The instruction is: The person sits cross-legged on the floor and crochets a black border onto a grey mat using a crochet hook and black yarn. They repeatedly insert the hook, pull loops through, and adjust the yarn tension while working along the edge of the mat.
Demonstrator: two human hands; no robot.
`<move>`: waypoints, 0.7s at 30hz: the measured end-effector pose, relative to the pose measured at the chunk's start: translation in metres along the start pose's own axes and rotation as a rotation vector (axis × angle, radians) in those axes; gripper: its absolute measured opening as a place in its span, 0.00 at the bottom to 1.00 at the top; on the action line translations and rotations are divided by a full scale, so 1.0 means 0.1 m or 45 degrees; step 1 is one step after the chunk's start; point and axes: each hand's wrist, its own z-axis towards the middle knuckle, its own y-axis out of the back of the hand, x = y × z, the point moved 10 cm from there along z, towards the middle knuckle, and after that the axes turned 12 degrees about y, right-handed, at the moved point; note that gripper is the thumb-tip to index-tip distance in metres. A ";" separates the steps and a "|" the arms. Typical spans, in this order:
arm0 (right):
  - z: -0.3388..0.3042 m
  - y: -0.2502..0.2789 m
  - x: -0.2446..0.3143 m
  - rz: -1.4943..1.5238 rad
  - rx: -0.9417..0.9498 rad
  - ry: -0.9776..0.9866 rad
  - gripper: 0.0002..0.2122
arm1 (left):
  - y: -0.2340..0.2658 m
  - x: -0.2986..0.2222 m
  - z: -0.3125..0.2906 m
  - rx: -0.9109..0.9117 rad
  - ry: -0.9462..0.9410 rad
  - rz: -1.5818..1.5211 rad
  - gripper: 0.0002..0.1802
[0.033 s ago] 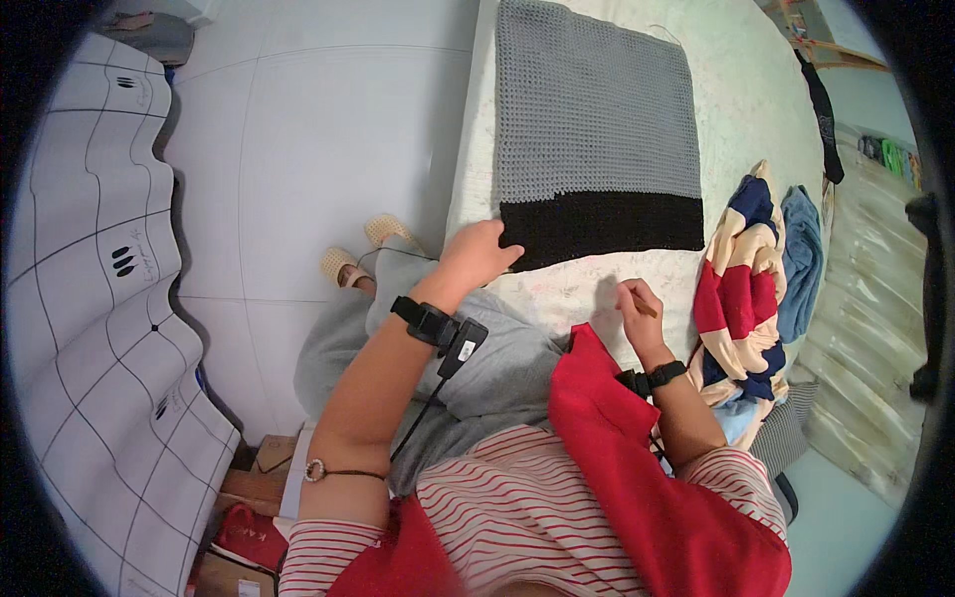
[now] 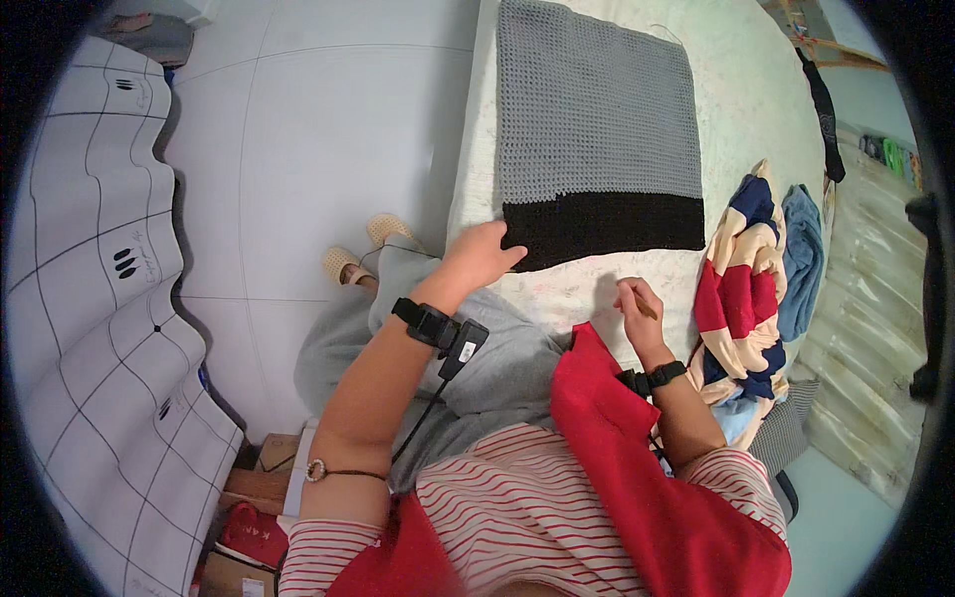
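Closest to the camera, a red cloth point(image 2: 637, 478) hangs over the person's striped shirt and right shoulder, its upper tip reaching up to the near edge of the bed point(image 2: 756, 99). Just past it the right hand point(image 2: 637, 310), a black band on its wrist, rests on the bed's pale patterned cover near that edge, fingers curled into a narrow grip around a thin brown stick-like tool point(image 2: 645, 304); what kind of tool it is cannot be told. The left hand point(image 2: 482, 254), with a black wrist device and cable on its forearm, lies flat with its fingers spread and holds nothing, its fingertips pressing on the near left corner of the knitted piece point(image 2: 597, 129), right at the left edge of the bed. That knitted piece lies spread flat on the bed, its black band nearest the person and its larger grey part stretching away toward the far edge. To the right of it, near the bed's right edge, a heap of striped red, cream and navy clothing point(image 2: 741, 289) lies with a blue garment point(image 2: 801, 259) beside it. Off the bed to the left, the person's feet in beige slippers point(image 2: 363, 249) stand on the white tiled floor point(image 2: 298, 149).
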 end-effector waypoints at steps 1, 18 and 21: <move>0.01 -0.06 0.10 0.124 0.030 0.042 0.08 | -0.03 0.00 -0.01 0.118 0.028 -0.169 0.25; -0.02 -0.06 0.68 0.551 -0.288 0.760 0.06 | -0.20 -0.69 -0.39 0.111 0.028 -1.301 0.16; -0.04 -0.06 0.76 0.505 -0.322 0.797 0.06 | -0.22 -0.70 -0.49 0.062 0.020 -1.266 0.17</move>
